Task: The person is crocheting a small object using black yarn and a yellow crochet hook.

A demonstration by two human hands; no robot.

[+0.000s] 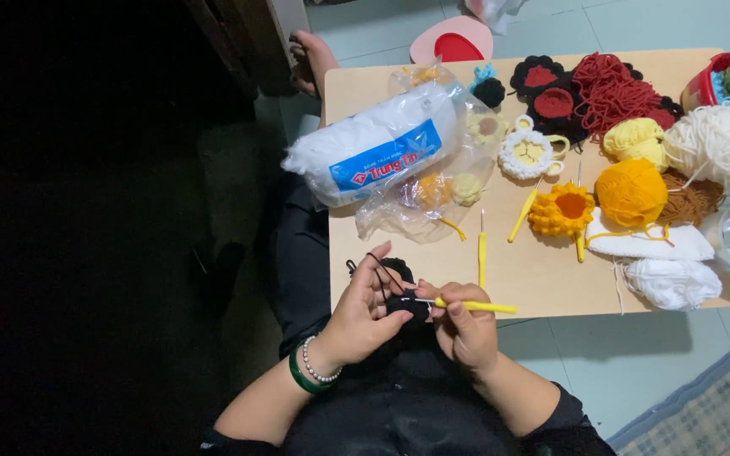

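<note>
My left hand pinches a small black crochet piece, with black yarn looped over its raised forefinger. A green bangle and a bead bracelet ring that wrist. My right hand grips a yellow-handled crochet hook, its metal tip pushed into the black piece. Both hands hover over my lap at the near edge of a low wooden table.
On the table lie a white stuffing bag, a clear bag of small crochet flowers, spare yellow hooks, a sunflower piece, orange, yellow, white, red and brown yarn, and black-red flowers. A foot rests at the far left corner.
</note>
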